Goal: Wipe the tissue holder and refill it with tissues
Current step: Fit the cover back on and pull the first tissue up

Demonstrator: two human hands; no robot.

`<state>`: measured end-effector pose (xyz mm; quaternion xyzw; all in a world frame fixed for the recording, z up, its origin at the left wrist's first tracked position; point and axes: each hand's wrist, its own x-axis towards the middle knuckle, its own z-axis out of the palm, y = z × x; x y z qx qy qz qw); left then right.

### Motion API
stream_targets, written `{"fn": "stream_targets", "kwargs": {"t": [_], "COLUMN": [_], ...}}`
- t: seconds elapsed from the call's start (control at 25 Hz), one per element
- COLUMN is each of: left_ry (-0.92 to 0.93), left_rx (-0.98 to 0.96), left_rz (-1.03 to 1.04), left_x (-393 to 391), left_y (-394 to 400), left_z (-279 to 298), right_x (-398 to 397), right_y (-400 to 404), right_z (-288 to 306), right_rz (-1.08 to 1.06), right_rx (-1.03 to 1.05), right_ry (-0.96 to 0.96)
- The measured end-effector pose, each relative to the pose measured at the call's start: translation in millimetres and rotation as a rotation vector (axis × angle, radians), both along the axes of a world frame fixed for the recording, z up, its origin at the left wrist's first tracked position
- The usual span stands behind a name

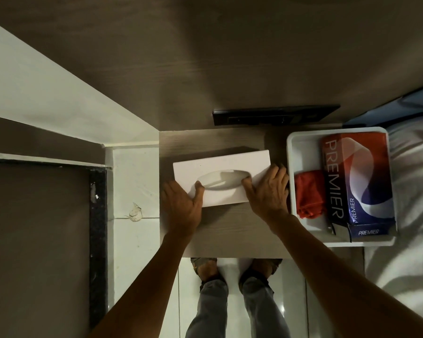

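Tissue holder (pixel 220 164) being gripped at both ends by left hand (pixel 181 206), right hand (pixel 266 191); wiping apparently pending, red cloth (pixel 308 193) at right being needed next.

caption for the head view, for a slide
Left hand and right hand hold the white tissue holder beside a supply tray.

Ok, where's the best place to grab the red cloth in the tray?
Pinch the red cloth at its crumpled top, coming straight down from above. It lies between the tray wall and the tissue box, so both sides are blocked. The right hand is nearest.
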<state>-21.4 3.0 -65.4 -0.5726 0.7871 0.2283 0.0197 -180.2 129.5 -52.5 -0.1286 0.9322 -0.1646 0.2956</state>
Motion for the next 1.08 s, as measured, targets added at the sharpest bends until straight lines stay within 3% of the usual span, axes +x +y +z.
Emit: {"fn": "stream_targets", "kwargs": {"t": [0.2, 0.52, 0.76, 0.84, 0.96, 1.08], "left_ry": [0.013, 0.141, 0.123, 0.101, 0.111, 0.15], "left_rx": [-0.026, 0.165, 0.21, 0.165, -0.016, 0.009], "left_rz": [-0.032, 0.029, 0.02, -0.01, -0.276, -0.537], "left_x": [3.6, -2.2, -5.8, 3.0, 11.7, 9.3], "left_y": [-7.5, -14.4, -17.4, -14.7, -10.4, -12.4], "left_z": [-9.2, -9.0, -9.1, -6.8, -6.1, -7.6], "right_x": [-2.0, 4.5, 5.0, 7.2, -4.2, -23.2], "right_y": [-9.0, 10.9, 14.4, 17.3, 11.4, -19.9], "right_z": [-6.7, -17.0, -13.3, -1.2, 18.6, 28.3], "right_rz": [-0.031, -0.101, -0.15, -0.049, 0.34, 0.64], "right_rx": [0.054, -0.25, -0.284, -0.311, -0.34, -0.178], "right_ry": [0.014, -0.029, -0.051, 0.075, 0.404, 0.187]}}
